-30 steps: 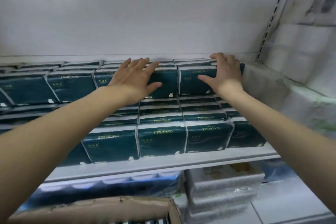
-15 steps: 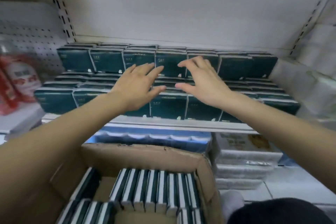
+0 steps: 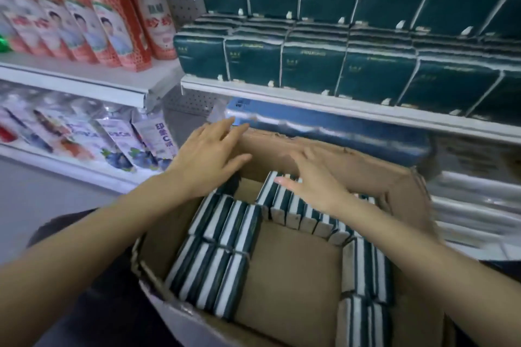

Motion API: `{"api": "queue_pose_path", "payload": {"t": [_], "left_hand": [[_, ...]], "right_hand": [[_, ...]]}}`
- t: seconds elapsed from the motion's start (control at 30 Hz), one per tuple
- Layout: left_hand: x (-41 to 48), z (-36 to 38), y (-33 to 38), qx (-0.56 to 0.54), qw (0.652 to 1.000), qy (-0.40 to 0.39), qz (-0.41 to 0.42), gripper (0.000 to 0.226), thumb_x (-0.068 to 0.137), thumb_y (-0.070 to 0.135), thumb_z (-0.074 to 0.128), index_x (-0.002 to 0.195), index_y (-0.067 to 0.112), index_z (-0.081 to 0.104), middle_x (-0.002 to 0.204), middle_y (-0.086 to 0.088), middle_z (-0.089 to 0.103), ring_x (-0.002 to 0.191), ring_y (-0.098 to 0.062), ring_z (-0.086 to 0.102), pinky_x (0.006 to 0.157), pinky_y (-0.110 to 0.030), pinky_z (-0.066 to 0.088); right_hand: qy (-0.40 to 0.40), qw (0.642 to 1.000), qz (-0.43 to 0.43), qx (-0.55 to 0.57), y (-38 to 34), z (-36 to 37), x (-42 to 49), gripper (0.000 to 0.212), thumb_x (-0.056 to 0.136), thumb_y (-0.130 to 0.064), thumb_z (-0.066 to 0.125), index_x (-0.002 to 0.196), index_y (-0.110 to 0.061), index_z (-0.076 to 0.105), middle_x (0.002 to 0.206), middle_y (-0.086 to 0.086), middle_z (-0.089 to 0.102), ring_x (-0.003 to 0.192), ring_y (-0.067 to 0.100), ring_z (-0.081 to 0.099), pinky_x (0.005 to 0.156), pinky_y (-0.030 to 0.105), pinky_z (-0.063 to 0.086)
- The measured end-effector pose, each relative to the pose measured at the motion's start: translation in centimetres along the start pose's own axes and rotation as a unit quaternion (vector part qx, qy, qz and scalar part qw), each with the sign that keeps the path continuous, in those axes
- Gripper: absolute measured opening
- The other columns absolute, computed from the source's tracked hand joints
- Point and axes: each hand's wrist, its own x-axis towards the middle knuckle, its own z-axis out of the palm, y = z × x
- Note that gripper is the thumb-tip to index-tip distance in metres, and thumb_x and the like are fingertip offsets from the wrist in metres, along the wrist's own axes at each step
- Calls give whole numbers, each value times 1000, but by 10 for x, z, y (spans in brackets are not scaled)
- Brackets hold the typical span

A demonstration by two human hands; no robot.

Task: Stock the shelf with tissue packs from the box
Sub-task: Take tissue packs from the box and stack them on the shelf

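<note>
A person's left hand [image 3: 210,153] and right hand [image 3: 315,181], both empty with fingers spread, reach over an open cardboard box [image 3: 284,259]. Dark green tissue packs [image 3: 217,270] stand on edge along the box's left, far and right walls. Matching packs [image 3: 310,67] fill the shelf [image 3: 282,97] above.

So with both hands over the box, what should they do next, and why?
Probably close both open, empty hands, left hand and right hand, around the back row of packs standing on edge in the box, since they hover right there.
</note>
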Motion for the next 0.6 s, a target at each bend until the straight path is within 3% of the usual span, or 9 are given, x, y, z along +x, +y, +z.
{"api": "queue_pose_path", "payload": {"t": [0.17, 0.3, 0.4, 0.6], "left_hand": [[-46, 34, -34, -70, 987, -24, -142, 75, 91, 65, 32, 148, 16, 30, 152, -20, 26, 136, -37, 34, 110, -45, 30], [-64, 52, -51, -193, 947, -78, -243, 86, 91, 61, 43, 153, 12, 8, 154, -14, 27, 140, -30, 31, 110, -42, 29], [-75, 60, -56, -185, 949, -101, -235, 90, 88, 65, 44, 153, 12, 11, 153, -10, 33, 138, -26, 33, 107, -39, 32], [-80, 65, -49, -218, 949, -34, -226, 76, 89, 56, 56, 148, 17, 29, 139, -5, 50, 126, -24, 47, 99, -34, 38]], "right_hand": [[-119, 990, 57, 43, -1, 80, -12, 54, 94, -44, 55, 141, -23, 37, 140, 2, 35, 134, 20, 33, 107, 36, 33], [-175, 980, 94, 21, 3, 107, -13, 66, 91, -50, 56, 145, -21, 31, 145, 3, 34, 134, 22, 37, 108, 41, 36], [-195, 975, 106, 18, 7, 114, -11, 70, 90, -51, 57, 147, -21, 28, 147, 3, 32, 134, 23, 38, 109, 42, 36], [-195, 973, 123, 21, 15, 122, 3, 73, 90, -49, 58, 149, -25, 23, 147, 8, 31, 132, 27, 40, 107, 41, 38]]}}
